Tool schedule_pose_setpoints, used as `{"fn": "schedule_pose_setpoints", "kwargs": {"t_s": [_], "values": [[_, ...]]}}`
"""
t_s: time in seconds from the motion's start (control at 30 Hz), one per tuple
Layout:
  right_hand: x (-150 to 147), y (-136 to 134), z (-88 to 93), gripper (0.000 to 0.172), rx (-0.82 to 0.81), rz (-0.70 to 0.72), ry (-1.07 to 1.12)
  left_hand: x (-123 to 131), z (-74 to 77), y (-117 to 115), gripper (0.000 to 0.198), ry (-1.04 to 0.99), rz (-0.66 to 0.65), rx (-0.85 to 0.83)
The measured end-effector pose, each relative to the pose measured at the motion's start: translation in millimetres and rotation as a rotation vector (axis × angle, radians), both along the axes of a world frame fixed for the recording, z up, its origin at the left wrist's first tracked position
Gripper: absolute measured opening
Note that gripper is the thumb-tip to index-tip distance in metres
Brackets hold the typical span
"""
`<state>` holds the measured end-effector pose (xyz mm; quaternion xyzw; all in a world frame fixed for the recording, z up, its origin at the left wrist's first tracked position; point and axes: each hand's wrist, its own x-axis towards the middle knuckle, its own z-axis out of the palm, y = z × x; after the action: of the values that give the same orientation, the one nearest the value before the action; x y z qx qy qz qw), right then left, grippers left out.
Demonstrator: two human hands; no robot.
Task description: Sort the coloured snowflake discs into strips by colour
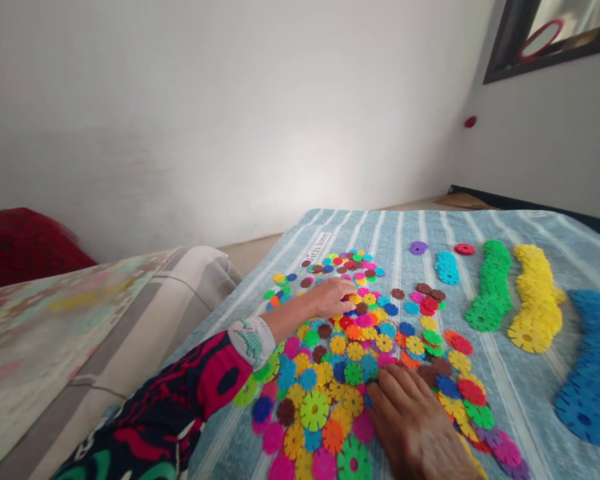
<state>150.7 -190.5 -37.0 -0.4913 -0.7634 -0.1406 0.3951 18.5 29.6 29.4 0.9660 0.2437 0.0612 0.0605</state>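
A spread of several flat, colourful plastic snowflake discs (pixel 353 353) lies on a blue striped blanket (pixel 390 233). My left hand (pixel 333 297), in a patterned sleeve, reaches into the far part of the spread, fingers curled down on the discs near a yellow one. My right hand (pixel 413 423) rests flat on the near discs with its fingers stretched out. To the right lie sorted rows: green discs (pixel 490 287), yellow discs (pixel 535 300), dark blue discs (pixel 593 373) and a short light blue row (pixel 447 267).
A single purple disc (pixel 419 248) and a red disc (pixel 465 249) lie beyond the spread. A striped cushion or mattress (pixel 130 320) runs along the left, a red cushion (pixel 20 243) behind it. White walls close off the back; a dark framed mirror (pixel 545 40) hangs top right.
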Motion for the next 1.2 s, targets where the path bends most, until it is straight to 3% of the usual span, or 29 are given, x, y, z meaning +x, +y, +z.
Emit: {"fn": "schedule_pose_setpoints", "kwargs": {"t_s": [0.2,0.37,0.47,0.7,0.97,1.2], "values": [[3,-9,7.4,0.031,-0.092,0.046,-0.022,-63,-8.2,-38,0.02,-0.054,0.103,0.04],[5,-9,11.1,0.032,-0.074,0.042,-0.077,-87,-18.9,-59,0.02,-0.109,0.242,0.095],[6,-10,7.8,0.032,-0.053,0.037,-0.112,-89,-19.5,-66,0.018,-0.128,0.304,0.109],[5,-9,-1.1,0.034,-0.03,-0.003,-0.099,-88,-19.4,-70,0.018,-0.147,0.316,0.13],[13,-8,8.5,0.033,0.06,-0.03,-0.227,-93,-24.0,-70,0.017,-0.225,0.319,0.176],[12,-9,13.0,0.035,0.045,-0.145,-0.278,-83,-18.9,-82,0.013,-0.195,0.383,0.253]]}}
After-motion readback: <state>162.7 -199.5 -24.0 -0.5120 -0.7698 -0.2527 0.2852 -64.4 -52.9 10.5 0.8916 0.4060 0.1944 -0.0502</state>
